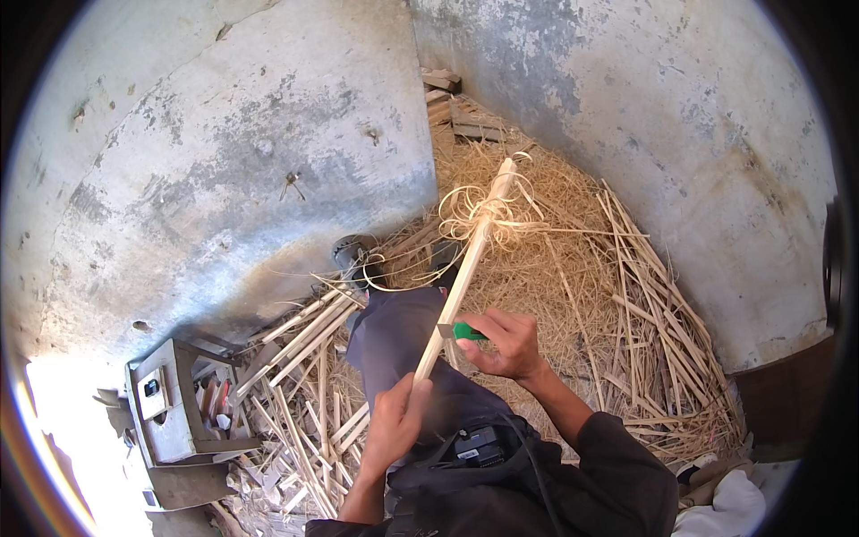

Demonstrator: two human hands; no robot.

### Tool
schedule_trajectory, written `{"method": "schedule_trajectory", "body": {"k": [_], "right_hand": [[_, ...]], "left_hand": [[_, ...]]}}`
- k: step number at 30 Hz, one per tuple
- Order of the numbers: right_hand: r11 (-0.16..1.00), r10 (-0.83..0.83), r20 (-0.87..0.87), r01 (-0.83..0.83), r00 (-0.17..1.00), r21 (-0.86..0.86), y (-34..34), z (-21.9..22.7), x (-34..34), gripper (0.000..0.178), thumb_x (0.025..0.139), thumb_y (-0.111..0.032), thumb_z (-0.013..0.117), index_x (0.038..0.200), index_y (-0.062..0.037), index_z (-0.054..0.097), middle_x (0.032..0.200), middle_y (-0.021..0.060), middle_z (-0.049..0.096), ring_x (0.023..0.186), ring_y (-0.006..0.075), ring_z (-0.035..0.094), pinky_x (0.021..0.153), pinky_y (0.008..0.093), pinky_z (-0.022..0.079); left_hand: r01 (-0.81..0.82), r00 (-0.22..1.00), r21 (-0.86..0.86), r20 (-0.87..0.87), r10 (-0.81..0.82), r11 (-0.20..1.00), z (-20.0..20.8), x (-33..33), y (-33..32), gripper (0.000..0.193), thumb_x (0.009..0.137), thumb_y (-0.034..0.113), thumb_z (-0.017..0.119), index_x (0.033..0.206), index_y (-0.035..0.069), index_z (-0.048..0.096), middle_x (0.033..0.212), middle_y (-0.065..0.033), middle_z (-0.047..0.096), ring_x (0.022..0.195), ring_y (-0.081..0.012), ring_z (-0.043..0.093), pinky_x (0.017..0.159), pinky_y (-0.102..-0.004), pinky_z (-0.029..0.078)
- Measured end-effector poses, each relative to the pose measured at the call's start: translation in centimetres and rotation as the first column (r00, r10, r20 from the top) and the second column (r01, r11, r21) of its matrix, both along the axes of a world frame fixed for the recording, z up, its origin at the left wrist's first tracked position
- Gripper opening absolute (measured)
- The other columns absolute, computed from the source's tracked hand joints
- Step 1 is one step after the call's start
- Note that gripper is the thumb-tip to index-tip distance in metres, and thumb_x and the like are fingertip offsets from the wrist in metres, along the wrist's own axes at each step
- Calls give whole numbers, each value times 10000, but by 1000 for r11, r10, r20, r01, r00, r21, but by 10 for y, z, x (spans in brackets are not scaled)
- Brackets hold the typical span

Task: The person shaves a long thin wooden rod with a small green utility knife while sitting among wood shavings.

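Note:
A long pale wooden stick (469, 262) slants away from me across my dark-trousered leg (394, 336). My left hand (396, 421) is closed around its near end. In my right hand (508, 345) is a small green-handled knife (467, 332), gripped with the fingers wrapped over the handle. Its short metal blade lies across the stick, touching it a little beyond my left hand. Thin curled shavings (490, 215) cling around the stick toward its far end. Part of the knife handle is hidden by my right fingers.
Loose straw-coloured shavings (546, 277) cover the floor ahead. Long strips (658, 331) are heaped along the right wall, and more sticks (309, 336) lie at left. A worn wooden stool-like box (174, 421) lies at far left. Worn walls (268, 116) rise close by.

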State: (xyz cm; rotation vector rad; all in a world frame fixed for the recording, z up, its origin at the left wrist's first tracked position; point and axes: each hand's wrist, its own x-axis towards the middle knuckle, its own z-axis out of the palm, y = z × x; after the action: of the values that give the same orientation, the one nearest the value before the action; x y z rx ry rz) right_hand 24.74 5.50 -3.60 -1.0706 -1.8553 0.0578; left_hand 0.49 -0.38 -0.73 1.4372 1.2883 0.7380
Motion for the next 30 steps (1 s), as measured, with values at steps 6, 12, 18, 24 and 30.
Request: {"method": "schedule_trajectory", "body": {"k": [6, 12, 18, 24, 30], "right_hand": [[999, -35, 9, 34, 999, 25, 2, 1, 1, 293, 946, -346, 802, 1132, -118, 813, 745, 12, 649, 571, 191, 651, 514, 345, 516], [998, -53, 14, 53, 998, 27, 2, 0, 3, 282, 935, -336, 804, 1118, -122, 813, 749, 20, 654, 573, 198, 655, 516, 353, 524], [998, -61, 15, 61, 998, 16, 4, 5, 5, 264, 945, -324, 786, 1100, -112, 813, 772, 36, 699, 592, 217, 681, 533, 352, 546], [977, -215, -157, 213, 964, -29, 24, 3, 34, 228, 933, -251, 794, 1025, -42, 792, 845, 98, 748, 674, 258, 744, 592, 348, 579], [976, -211, -128, 202, 969, -80, 28, -2, 36, 269, 918, -224, 768, 944, 42, 743, 815, 162, 702, 660, 297, 684, 599, 392, 521]], "left_hand": [[3, 1000, -17, 27, -2, 1000, 0, -2, -1, 294, 1139, 197, 597, 963, -37, 618, 640, -110, 481, 637, -102, 400, 559, -370, 357], [9, 1000, -26, -8, -9, 1000, -1, -4, -2, 277, 1139, 197, 599, 990, -34, 636, 635, -115, 486, 633, -103, 403, 558, -371, 362], [3, 1000, -47, -5, -4, 999, -3, -5, -5, 256, 1132, 190, 606, 1019, -35, 649, 640, -136, 500, 621, -119, 409, 560, -378, 372], [70, 996, -84, -51, -74, 994, -14, -11, -19, 264, 1129, 208, 594, 1051, -34, 666, 651, -147, 514, 619, -136, 435, 578, -387, 412], [53, 997, -158, -40, -60, 986, -27, -18, -27, 290, 1133, 231, 592, 1057, -38, 667, 655, -121, 519, 633, -132, 456, 588, -377, 419]]}}
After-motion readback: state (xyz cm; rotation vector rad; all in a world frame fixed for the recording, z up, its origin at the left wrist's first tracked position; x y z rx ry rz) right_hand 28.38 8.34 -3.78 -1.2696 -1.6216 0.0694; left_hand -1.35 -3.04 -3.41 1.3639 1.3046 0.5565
